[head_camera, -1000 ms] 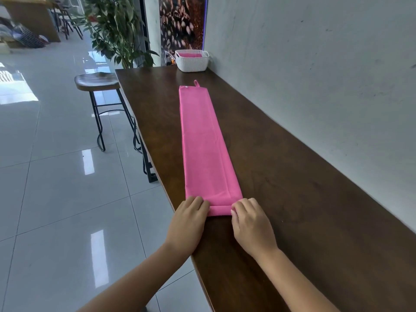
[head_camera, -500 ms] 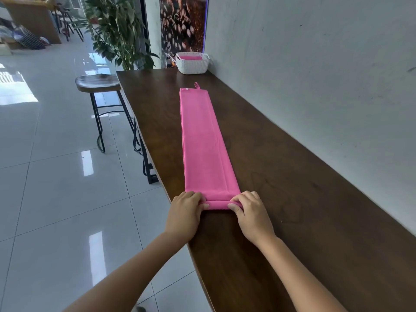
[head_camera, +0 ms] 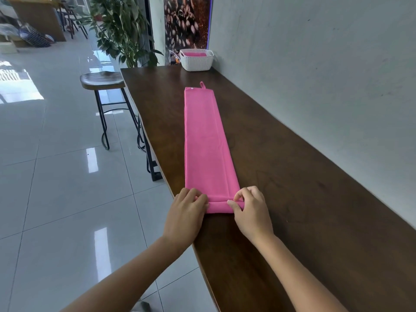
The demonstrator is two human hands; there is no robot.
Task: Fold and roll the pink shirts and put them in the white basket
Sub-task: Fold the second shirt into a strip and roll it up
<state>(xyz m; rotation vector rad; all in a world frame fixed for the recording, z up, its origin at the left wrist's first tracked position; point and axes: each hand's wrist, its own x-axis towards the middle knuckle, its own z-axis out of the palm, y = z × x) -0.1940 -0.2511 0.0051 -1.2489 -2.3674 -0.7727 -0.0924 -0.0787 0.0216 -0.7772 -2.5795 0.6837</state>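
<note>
A pink shirt [head_camera: 206, 143], folded into a long strip on a wooden counter [head_camera: 292, 176], has its near end pinched by the left hand [head_camera: 188, 213] and right hand [head_camera: 251, 209], both curled; rolling evenly, tight and straight, toward the far white basket [head_camera: 196, 60] seems best

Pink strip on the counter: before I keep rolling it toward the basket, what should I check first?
1. Both hands on the roll: ok. Left hand and right hand pinch the near end of the strip.
2. Roll even across its width: ok, the rolled edge looks straight.
3. Strip flat ahead: ok, no wrinkles visible.
4. Path on the counter: ok, nothing lies between strip and basket.
5. Room in the basket: cannot tell; pink cloth already inside.
</note>
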